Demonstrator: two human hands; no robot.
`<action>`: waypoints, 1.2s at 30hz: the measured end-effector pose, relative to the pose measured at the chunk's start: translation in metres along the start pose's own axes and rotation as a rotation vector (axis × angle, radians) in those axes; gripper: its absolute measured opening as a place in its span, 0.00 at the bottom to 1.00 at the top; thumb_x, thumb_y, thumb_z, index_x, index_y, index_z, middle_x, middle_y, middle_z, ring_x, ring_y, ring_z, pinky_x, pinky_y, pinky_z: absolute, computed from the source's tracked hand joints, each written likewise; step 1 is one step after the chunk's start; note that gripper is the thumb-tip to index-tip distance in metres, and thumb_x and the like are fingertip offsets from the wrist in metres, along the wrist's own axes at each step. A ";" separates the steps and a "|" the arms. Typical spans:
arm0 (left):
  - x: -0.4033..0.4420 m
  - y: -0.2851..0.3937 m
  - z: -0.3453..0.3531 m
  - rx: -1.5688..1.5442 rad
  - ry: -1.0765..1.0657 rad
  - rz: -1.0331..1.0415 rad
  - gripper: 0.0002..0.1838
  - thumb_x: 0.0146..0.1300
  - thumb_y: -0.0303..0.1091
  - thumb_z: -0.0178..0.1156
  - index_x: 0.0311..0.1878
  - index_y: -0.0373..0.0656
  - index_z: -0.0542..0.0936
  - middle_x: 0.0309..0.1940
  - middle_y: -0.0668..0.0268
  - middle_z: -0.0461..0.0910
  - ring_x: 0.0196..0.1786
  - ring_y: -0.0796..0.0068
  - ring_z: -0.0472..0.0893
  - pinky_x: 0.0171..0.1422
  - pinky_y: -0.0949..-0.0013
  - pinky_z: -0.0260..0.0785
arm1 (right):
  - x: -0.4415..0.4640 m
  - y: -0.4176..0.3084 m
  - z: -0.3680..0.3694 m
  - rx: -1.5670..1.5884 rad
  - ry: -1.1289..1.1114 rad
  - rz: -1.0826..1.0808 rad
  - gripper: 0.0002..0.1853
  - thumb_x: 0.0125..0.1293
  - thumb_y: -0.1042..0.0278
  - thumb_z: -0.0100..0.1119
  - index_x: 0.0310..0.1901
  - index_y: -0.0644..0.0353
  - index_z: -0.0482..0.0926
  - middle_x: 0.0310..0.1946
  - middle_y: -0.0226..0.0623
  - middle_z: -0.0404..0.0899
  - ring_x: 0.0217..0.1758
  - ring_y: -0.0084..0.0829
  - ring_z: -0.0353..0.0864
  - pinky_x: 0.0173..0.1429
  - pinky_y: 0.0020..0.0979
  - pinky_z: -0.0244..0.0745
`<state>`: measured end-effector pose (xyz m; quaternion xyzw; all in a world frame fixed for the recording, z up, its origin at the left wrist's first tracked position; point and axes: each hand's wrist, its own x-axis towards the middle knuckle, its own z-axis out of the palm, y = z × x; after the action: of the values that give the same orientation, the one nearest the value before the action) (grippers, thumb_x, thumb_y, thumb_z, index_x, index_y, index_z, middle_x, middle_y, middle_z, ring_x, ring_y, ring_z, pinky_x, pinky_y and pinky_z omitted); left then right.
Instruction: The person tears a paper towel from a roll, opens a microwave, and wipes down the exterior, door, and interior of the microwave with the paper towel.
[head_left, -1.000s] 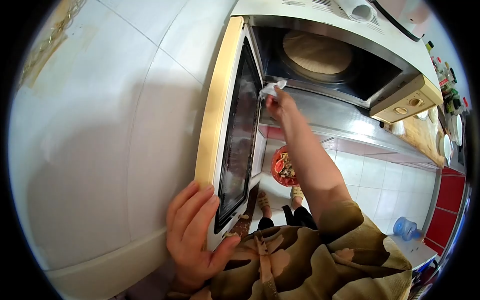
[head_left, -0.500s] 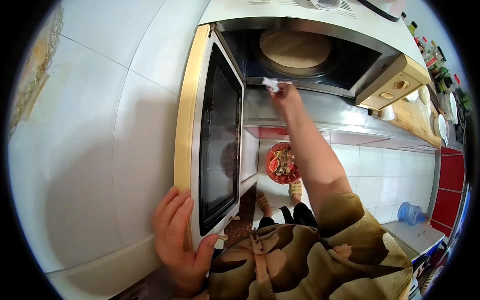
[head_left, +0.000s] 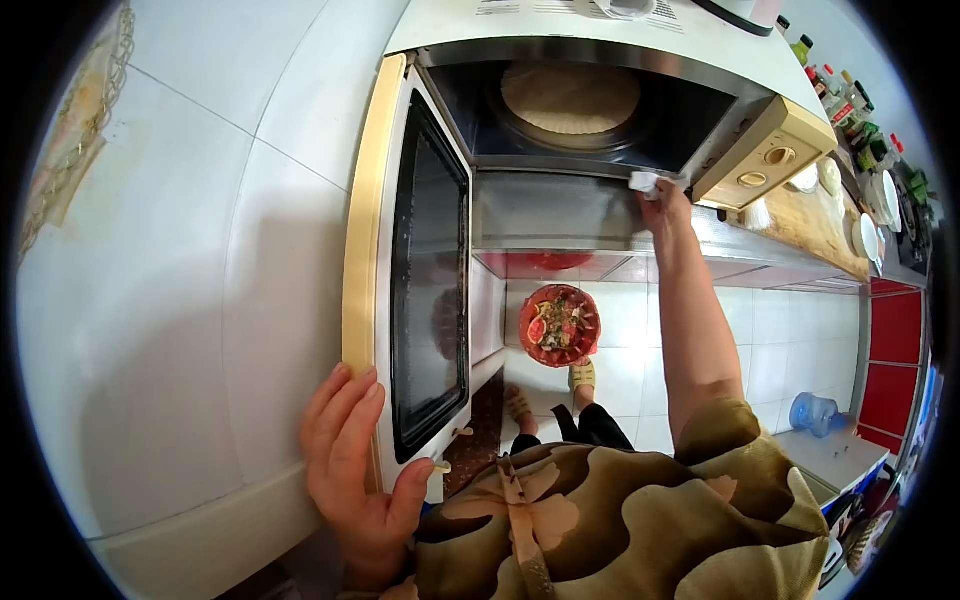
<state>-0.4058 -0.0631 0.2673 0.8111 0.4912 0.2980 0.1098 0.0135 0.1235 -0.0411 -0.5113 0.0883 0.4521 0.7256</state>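
Note:
A microwave oven (head_left: 710, 55) stands with its door (head_left: 360, 260) swung out to the left. My left hand (head_left: 350, 455) grips the door near its free edge, fingers on the outer face and thumb by the latch hooks. Pinched in my right hand (head_left: 668, 203) is a crumpled white tissue or cloth (head_left: 645, 184), at the lower right front rim of the oven opening. Inside the cavity lies a round, pale paper liner (head_left: 570, 98) on the turntable; whether anything is under it I cannot tell.
Below the oven runs a metal counter edge (head_left: 550, 212). A red bin (head_left: 527, 335) with food scraps stands on the floor by my feet. To the right are a wooden board (head_left: 800, 225), several bottles (head_left: 855, 110) and a blue water jug (head_left: 813, 414).
My right hand has moved right along the oven's lower front rim with the white tissue or cloth. My left hand stays on the door. The view has shifted slightly.

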 end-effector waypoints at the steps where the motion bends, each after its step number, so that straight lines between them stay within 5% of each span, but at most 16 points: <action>1: 0.001 0.001 0.000 0.002 0.005 -0.005 0.29 0.59 0.45 0.65 0.57 0.34 0.75 0.55 0.50 0.77 0.62 0.44 0.72 0.66 0.51 0.63 | -0.001 0.008 0.010 -0.005 -0.081 0.078 0.12 0.66 0.77 0.50 0.51 0.65 0.69 0.47 0.47 0.76 0.48 0.43 0.82 0.47 0.42 0.84; 7: 0.003 0.004 0.004 -0.005 -0.002 -0.040 0.29 0.59 0.45 0.65 0.58 0.34 0.75 0.55 0.50 0.77 0.62 0.44 0.72 0.67 0.51 0.62 | -0.054 0.102 0.126 0.033 -0.230 0.301 0.12 0.64 0.79 0.51 0.48 0.67 0.68 0.45 0.47 0.74 0.45 0.44 0.79 0.39 0.45 0.83; 10: 0.000 0.007 0.001 0.027 -0.004 -0.057 0.29 0.58 0.44 0.65 0.58 0.34 0.75 0.55 0.50 0.77 0.62 0.44 0.72 0.67 0.51 0.62 | -0.045 0.104 0.123 0.143 -0.234 0.405 0.12 0.61 0.81 0.53 0.47 0.69 0.70 0.44 0.50 0.74 0.45 0.47 0.79 0.36 0.47 0.83; 16: 0.000 0.008 0.001 -0.024 -0.033 -0.048 0.29 0.62 0.43 0.60 0.59 0.30 0.73 0.59 0.49 0.74 0.67 0.50 0.68 0.73 0.54 0.55 | 0.016 0.011 0.005 0.035 -0.149 0.096 0.11 0.63 0.78 0.48 0.47 0.70 0.70 0.45 0.51 0.76 0.47 0.47 0.81 0.46 0.41 0.84; 18: -0.002 0.008 0.005 -0.032 -0.019 -0.071 0.27 0.63 0.41 0.59 0.60 0.30 0.73 0.59 0.49 0.74 0.67 0.51 0.68 0.73 0.54 0.55 | -0.021 -0.028 -0.003 0.087 -0.073 -0.095 0.11 0.64 0.77 0.48 0.48 0.70 0.70 0.46 0.51 0.76 0.47 0.46 0.81 0.42 0.41 0.83; 19: -0.002 0.008 0.006 -0.038 -0.024 -0.061 0.27 0.63 0.41 0.59 0.60 0.30 0.73 0.59 0.49 0.74 0.67 0.51 0.68 0.73 0.54 0.55 | 0.003 -0.033 -0.017 0.143 -0.131 -0.008 0.15 0.63 0.78 0.51 0.52 0.67 0.67 0.43 0.46 0.76 0.44 0.45 0.81 0.38 0.41 0.84; 23: 0.001 0.007 0.007 -0.003 0.013 -0.017 0.28 0.60 0.42 0.63 0.59 0.33 0.75 0.56 0.52 0.76 0.64 0.48 0.71 0.68 0.53 0.60 | 0.009 -0.022 -0.004 0.343 0.096 -0.194 0.15 0.66 0.77 0.48 0.54 0.62 0.67 0.48 0.42 0.74 0.46 0.42 0.80 0.42 0.45 0.82; 30: -0.002 0.010 0.000 -0.011 -0.014 -0.012 0.27 0.55 0.31 0.60 0.59 0.31 0.74 0.59 0.49 0.74 0.67 0.53 0.69 0.72 0.57 0.57 | -0.047 -0.073 0.042 0.667 -0.024 -0.179 0.07 0.69 0.77 0.42 0.46 0.63 0.70 0.40 0.40 0.74 0.39 0.37 0.79 0.41 0.38 0.80; 34: -0.004 0.006 0.003 -0.041 0.033 0.022 0.27 0.55 0.33 0.63 0.59 0.34 0.75 0.57 0.53 0.76 0.64 0.49 0.70 0.69 0.54 0.60 | -0.087 -0.105 0.069 0.673 -0.026 -0.248 0.08 0.72 0.73 0.43 0.45 0.65 0.71 0.40 0.40 0.76 0.39 0.35 0.79 0.41 0.37 0.80; 36: -0.003 0.009 -0.001 -0.001 0.012 0.036 0.27 0.54 0.33 0.63 0.59 0.35 0.75 0.57 0.53 0.76 0.64 0.49 0.70 0.69 0.54 0.60 | -0.110 -0.125 0.082 0.676 -0.200 -0.309 0.07 0.72 0.73 0.48 0.47 0.65 0.71 0.43 0.41 0.77 0.43 0.35 0.79 0.46 0.34 0.78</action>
<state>-0.4008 -0.0701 0.2715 0.8180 0.4770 0.3049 0.1021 0.0161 0.1197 0.1447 -0.2039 0.0829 0.3306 0.9177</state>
